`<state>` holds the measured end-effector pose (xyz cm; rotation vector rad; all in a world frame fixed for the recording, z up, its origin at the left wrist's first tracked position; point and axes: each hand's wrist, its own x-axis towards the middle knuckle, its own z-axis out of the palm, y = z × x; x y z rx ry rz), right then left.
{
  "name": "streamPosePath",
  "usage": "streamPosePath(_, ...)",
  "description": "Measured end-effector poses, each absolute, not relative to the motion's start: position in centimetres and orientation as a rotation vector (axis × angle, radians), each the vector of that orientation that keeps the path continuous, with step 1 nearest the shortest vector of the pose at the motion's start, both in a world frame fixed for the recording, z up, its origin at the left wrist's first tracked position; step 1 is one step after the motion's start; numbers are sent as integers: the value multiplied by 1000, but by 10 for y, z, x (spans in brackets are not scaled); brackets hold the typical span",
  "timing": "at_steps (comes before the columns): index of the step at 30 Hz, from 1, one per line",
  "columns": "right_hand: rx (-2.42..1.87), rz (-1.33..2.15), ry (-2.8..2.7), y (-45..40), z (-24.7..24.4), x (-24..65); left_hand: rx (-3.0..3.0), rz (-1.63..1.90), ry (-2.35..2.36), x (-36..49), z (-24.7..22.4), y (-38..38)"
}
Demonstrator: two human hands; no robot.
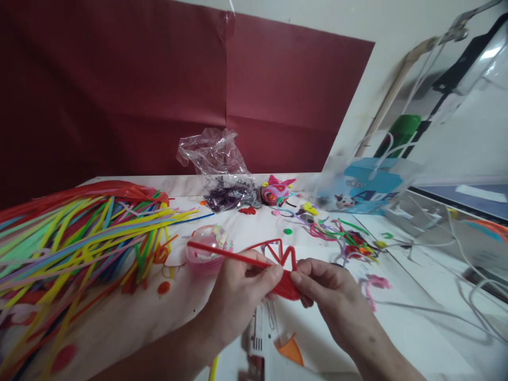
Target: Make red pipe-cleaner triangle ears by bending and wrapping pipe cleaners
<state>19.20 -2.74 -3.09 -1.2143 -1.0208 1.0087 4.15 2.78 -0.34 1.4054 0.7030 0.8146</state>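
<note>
Red pipe cleaners [282, 253] bent into a zigzag stand up between my two hands, with a flat red part below. My left hand [240, 288] pinches this piece between thumb and fingers, and a long straight red stem sticks out to the left from it. From the other side, my right hand [331, 291] grips the right end of the same piece with thumb and forefinger. Under my hands lies a white tool [257, 330], perhaps a glue gun, partly hidden. Beside my left hand rests a clear and pink plastic ball [206, 246].
Many coloured pipe cleaners [99, 233] pile up at the left. At the back are a crumpled clear bag [218, 159] and a pink decorated ball [274, 191]. Scraps [349, 238], a printed bag [363, 185] and white cables [468, 264] lie right. An orange piece [291, 349] is near.
</note>
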Motion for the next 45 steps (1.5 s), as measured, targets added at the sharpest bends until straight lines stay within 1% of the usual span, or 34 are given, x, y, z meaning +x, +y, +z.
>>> streamPosePath(3,-1233,1009,-1051,-28,-30,191,1394,833,765,42,-5,31)
streamPosePath(12,-1235,1017,-1117,-29,-27,190,1279,778,734,43,-4,36)
streamPosePath(17,-1251,1031,-1150,-29,-26,191,1348,780,689,42,-4,36)
streamPosePath(24,-1248,1017,-1180,-30,-23,188,1403,761,761,41,-5,38)
streamPosePath(33,-1144,1066,-1164,-28,-28,186,1429,879,794,45,-10,37)
streamPosePath(40,-1128,1044,-1156,-28,-30,186,1191,786,693,45,-7,32)
streamPosePath(45,-1192,1019,-1143,-27,-29,186,1196,798,663,44,-7,35)
